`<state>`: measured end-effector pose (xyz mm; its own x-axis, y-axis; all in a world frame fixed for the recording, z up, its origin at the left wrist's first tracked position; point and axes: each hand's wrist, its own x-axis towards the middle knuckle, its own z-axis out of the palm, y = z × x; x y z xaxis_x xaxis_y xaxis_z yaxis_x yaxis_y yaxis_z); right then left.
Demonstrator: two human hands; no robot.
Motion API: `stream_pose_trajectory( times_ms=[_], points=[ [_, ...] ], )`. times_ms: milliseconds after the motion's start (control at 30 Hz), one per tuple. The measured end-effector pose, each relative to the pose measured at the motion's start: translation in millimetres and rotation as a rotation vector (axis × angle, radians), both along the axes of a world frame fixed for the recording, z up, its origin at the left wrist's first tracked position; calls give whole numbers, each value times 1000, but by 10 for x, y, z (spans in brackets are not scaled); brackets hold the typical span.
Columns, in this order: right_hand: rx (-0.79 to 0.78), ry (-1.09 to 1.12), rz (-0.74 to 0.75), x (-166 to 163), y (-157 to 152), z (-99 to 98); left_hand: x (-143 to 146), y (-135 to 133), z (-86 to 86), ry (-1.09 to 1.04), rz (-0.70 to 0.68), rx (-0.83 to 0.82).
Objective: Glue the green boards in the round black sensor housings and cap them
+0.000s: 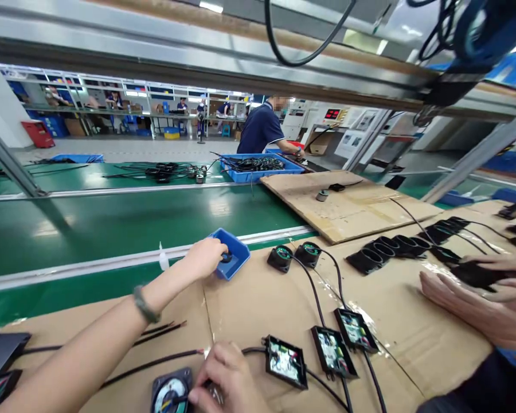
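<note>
My left hand [210, 256], with a band on its wrist, reaches into a small blue bin [239, 257]. Its fingers are closed at a small dark part [226, 256] there, whose kind I cannot make out. At the bottom, my right hand [230, 378] pinches a black cable beside a square black housing [157, 396] with a round opening. Coloured wires [168, 405] show inside that opening. Right of this hand lies an open black box with a circuit board [285, 361], a cable running from it toward the hand. Two similar boxes [333, 351] [356, 330] connect by cables to round-mouthed housings [280, 258] [308, 253].
A co-worker's hands [464, 292] handle a black part at right, beside a row of black sleeves [387, 249]. Cardboard [249, 310] covers the bench. Beyond are a green belt [155, 215], a blue crate of cables [258, 166] and another person [262, 129]. A metal beam [198, 51] crosses overhead.
</note>
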<state>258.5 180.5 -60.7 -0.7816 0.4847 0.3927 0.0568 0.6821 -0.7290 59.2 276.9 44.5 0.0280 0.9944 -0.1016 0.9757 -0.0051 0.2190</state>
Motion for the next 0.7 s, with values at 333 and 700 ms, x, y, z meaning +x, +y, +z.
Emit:
stream_pose_trajectory(
  times_ms=[333,700],
  points=[
    [-50,-70,1,44,-30,281,72,246,47,29,84,83],
    [-19,-130,69,125,16,378,-15,-2658,-474,204,79,397]
  ],
)
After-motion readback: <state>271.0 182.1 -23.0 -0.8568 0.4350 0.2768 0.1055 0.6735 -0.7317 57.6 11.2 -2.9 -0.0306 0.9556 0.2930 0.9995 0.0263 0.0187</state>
